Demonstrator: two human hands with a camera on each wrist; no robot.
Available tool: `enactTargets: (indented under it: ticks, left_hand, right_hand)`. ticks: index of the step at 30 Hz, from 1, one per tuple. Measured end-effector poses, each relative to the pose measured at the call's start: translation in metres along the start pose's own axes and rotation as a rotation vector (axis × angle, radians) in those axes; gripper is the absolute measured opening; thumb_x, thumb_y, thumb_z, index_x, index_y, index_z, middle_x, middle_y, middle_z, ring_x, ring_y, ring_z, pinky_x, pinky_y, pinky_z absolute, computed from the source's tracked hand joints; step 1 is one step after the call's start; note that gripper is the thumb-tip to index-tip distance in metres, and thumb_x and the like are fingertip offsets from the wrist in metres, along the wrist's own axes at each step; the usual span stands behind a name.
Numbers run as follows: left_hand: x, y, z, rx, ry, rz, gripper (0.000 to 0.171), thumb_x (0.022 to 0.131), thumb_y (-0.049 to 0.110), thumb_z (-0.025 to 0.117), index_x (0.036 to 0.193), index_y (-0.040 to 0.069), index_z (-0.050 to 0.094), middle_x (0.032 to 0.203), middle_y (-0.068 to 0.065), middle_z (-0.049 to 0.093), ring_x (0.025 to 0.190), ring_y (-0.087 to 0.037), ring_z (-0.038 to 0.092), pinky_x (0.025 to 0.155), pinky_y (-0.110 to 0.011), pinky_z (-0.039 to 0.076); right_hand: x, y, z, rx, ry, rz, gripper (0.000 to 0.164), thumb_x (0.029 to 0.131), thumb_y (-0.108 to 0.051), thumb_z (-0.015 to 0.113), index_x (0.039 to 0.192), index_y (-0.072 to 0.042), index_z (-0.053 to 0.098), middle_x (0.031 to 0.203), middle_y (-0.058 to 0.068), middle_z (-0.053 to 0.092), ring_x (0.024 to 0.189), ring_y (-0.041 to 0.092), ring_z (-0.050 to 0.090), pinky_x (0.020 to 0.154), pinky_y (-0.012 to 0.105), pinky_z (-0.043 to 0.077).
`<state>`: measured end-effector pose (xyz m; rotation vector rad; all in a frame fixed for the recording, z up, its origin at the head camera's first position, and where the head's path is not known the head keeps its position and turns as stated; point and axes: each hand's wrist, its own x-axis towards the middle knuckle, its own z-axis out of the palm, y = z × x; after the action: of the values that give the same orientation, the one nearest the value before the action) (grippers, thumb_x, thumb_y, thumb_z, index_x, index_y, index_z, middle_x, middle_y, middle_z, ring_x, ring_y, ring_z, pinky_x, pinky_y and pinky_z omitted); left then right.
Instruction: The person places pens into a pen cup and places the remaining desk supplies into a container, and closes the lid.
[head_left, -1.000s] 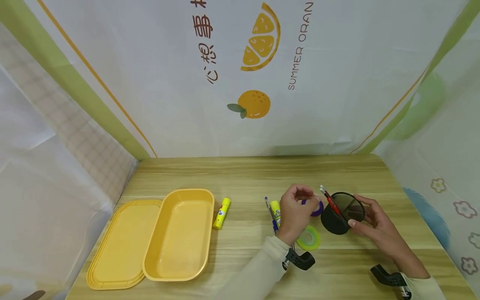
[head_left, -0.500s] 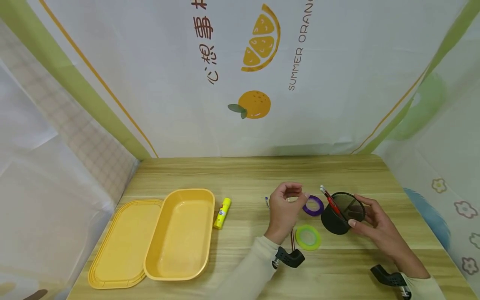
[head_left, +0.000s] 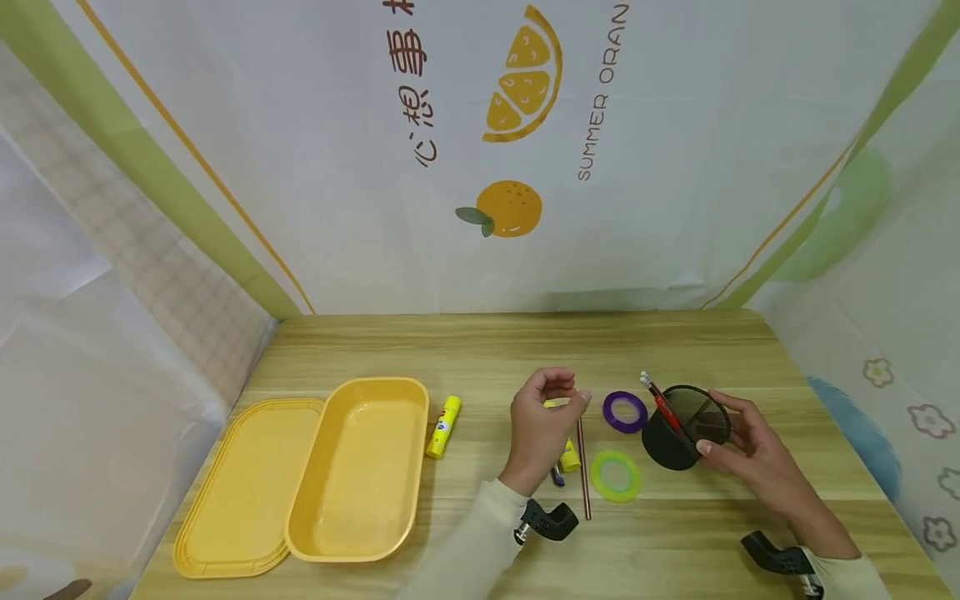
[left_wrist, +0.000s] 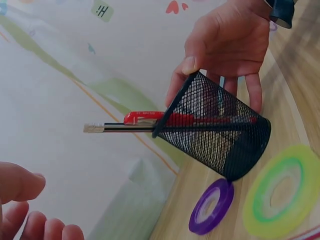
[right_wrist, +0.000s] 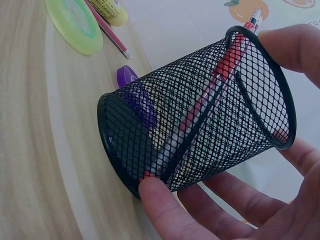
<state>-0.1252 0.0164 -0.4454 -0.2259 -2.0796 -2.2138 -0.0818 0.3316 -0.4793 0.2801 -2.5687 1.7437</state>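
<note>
My right hand (head_left: 757, 454) grips a black mesh pen holder (right_wrist: 195, 115) by its rim and side, tilted over the table. A red pen (left_wrist: 145, 117) and a dark pencil with a white eraser (left_wrist: 112, 128) lean out of its mouth. My left hand (head_left: 543, 425) hovers left of the holder, fingers loosely bent, thumb apart, nothing between them in the left wrist view. Beneath it lie a yellow glue stick (head_left: 570, 457), a blue pen (head_left: 557, 477) and a reddish-brown pencil (head_left: 584, 479), partly hidden by the hand.
A purple tape roll (head_left: 625, 412) and a yellow-green tape roll (head_left: 616, 477) lie between the hands. Another glue stick (head_left: 444, 427) lies beside a yellow box (head_left: 296, 533) at left. Its lid (head_left: 240, 492) lies flat against it. White printed cloth (head_left: 360, 250) surrounds the table.
My left hand has moved left, away from the purple tape and the pen holder, uncovering the pencil and part of the glue stick. My right hand and the holder stay in place.
</note>
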Motion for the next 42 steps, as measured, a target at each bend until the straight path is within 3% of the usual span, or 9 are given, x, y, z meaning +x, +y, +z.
enactTargets:
  ticks: [11, 19, 28, 42]
  left_hand:
    - [-0.012, -0.001, -0.023, 0.209, 0.005, -0.14, 0.032, 0.09, 0.019, 0.084, 0.119, 0.016, 0.073, 0.116, 0.0, 0.073, 0.103, -0.019, 0.07, 0.087, -0.028, 0.057]
    - [-0.019, -0.015, -0.035, 0.196, -0.033, -0.211, 0.041, 0.089, 0.017, 0.084, 0.124, 0.001, 0.069, 0.118, -0.017, 0.071, 0.097, -0.013, 0.067, 0.086, -0.024, 0.057]
    - [-0.028, -0.024, -0.043, 0.236, -0.12, -0.296, 0.047, 0.088, 0.012, 0.085, 0.13, 0.004, 0.065, 0.123, -0.01, 0.069, 0.103, -0.02, 0.067, 0.081, -0.024, 0.058]
    - [-0.033, -0.036, -0.045, 0.322, -0.17, -0.298, 0.048, 0.079, 0.001, 0.088, 0.123, 0.001, 0.068, 0.114, -0.01, 0.069, 0.09, -0.014, 0.067, 0.073, -0.018, 0.056]
  right_hand:
    - [0.0, 0.0, -0.001, 0.04, -0.009, -0.003, 0.075, 0.102, 0.004, 0.063, 0.166, -0.011, 0.027, 0.131, -0.012, 0.061, 0.106, 0.005, 0.07, 0.072, 0.037, 0.066]
    - [-0.001, 0.0, 0.001, 0.066, -0.011, -0.004, 0.075, 0.102, 0.005, 0.063, 0.166, -0.01, 0.027, 0.132, -0.012, 0.061, 0.111, 0.005, 0.069, 0.073, 0.037, 0.066]
    - [0.0, 0.0, 0.0, 0.081, -0.013, -0.01, 0.074, 0.102, 0.005, 0.062, 0.166, -0.011, 0.028, 0.133, -0.01, 0.06, 0.111, 0.006, 0.069, 0.073, 0.037, 0.066]
    - [-0.001, 0.002, 0.0, 0.115, -0.013, -0.01, 0.075, 0.102, 0.006, 0.062, 0.166, -0.01, 0.027, 0.132, -0.008, 0.06, 0.111, 0.006, 0.069, 0.073, 0.038, 0.066]
